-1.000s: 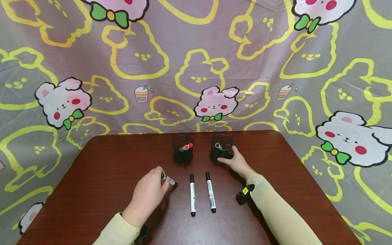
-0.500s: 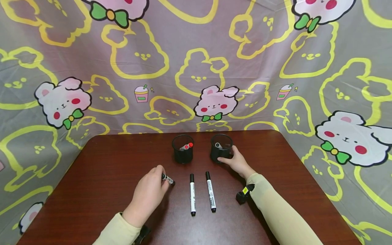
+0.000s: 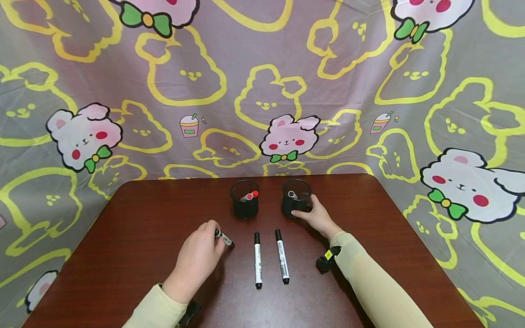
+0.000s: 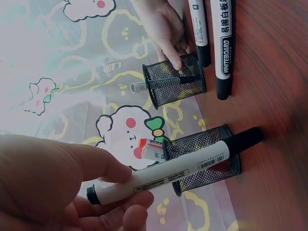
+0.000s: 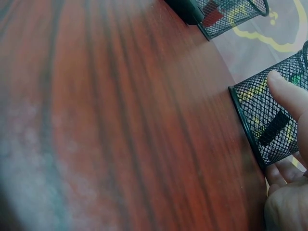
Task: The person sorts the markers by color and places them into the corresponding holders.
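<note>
My left hand (image 3: pixel 198 255) pinches a white whiteboard marker (image 4: pixel 168 175) with black ends between thumb and fingers. In the head view, this marker slants over the table, left of two similar markers. My right hand (image 3: pixel 321 221) grips the right black mesh pen cup (image 3: pixel 289 207) around its right side, thumb across the front. One black-ended marker (image 4: pixel 139 87) leans inside that cup. The left mesh pen cup (image 3: pixel 245 210) stands apart from both hands and holds red-ended markers (image 3: pixel 250 197). In the left wrist view, the held marker overlaps the left cup.
Two white markers with black caps, a left one (image 3: pixel 258 262) and a right one (image 3: pixel 282 257), lie side by side on the brown wooden table (image 3: pixel 135 237). Behind the table's far edge hangs a patterned cloth (image 3: pixel 229 91) with cartoon rabbits.
The marker in my left hand has turned slightly, its lower end drawing in a little toward the hand. My right hand and both cups have stayed in place.
</note>
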{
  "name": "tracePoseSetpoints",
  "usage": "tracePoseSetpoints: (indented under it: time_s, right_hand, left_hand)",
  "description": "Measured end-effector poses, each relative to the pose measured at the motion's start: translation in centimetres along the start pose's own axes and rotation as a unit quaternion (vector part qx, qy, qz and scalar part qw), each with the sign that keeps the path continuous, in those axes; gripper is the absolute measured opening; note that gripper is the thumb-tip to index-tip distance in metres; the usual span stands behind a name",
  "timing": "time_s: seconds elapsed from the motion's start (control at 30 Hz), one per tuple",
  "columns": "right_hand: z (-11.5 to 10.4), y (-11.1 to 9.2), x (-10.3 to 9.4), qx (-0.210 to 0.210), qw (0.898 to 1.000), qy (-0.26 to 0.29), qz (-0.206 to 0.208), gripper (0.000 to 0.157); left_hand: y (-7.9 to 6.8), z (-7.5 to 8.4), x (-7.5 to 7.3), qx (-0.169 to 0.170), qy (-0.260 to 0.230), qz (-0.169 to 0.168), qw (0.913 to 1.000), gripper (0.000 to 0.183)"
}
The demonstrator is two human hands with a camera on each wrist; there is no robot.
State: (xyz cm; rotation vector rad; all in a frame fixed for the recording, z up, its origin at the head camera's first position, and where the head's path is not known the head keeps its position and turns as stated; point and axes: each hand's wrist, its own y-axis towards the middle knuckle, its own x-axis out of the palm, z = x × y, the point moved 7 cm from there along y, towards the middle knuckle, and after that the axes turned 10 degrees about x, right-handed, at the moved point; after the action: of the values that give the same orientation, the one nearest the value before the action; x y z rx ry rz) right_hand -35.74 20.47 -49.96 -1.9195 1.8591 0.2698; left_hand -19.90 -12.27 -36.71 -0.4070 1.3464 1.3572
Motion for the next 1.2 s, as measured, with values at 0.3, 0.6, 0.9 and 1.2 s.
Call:
tracePoseSetpoints:
  time_s: [0.3, 0.6, 0.9, 1.2]
  right_hand:
    - [0.0, -0.2, 0.0, 0.003, 1.000, 0.001, -0.002, 0.079]
    - [0.2, 0.0, 0.0, 0.001, 1.000, 0.000, -0.002, 0.079]
    - [0.1, 0.1, 0.0, -0.001, 1.000, 0.000, 0.000, 0.077]
    - [0.2, 0.2, 0.0, 0.000, 1.000, 0.004, 0.000, 0.078]
  left_hand:
    - [0.1, -0.4, 0.2, -0.012, 0.002, -0.015, 0.9998, 0.018]
    - [0.0, -0.5, -0.2, -0.006, 0.006, 0.002, 1.0000, 0.020]
    - [0.0, -0.4, -0.8, 0.005, 0.009, 0.022, 0.9997, 0.021]
    - [0.1, -0.4, -1.0, 0.004, 0.009, 0.027, 0.9996, 0.021]
